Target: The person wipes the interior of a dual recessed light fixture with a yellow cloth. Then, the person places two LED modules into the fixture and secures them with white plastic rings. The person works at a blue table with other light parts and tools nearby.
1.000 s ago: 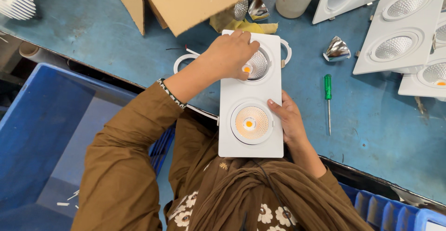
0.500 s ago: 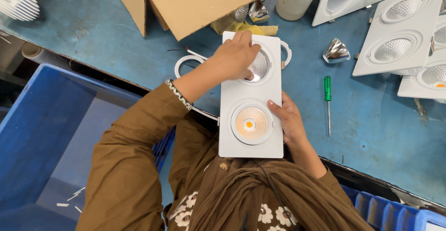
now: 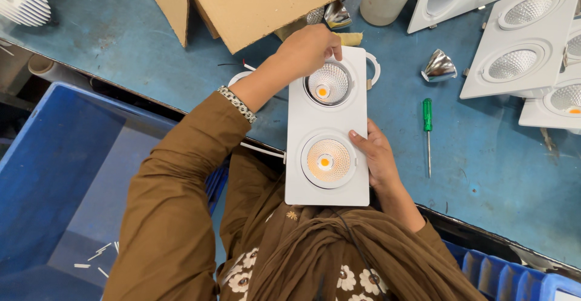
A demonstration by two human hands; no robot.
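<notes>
White rectangular twin-spot downlight fixture (image 3: 327,125) overhangs blue bench (image 3: 121,40) edge. Left hand (image 3: 310,48) fingertips pinch its far end at the upper reflector; right hand (image 3: 376,155) grips the side. Loosened grip: fixture could slide into blue plastic crate (image 3: 54,180).

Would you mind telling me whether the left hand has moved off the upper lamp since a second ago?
Yes. The left hand has slid up toward the cardboard box, uncovering the upper lamp of the white fixture.
</notes>
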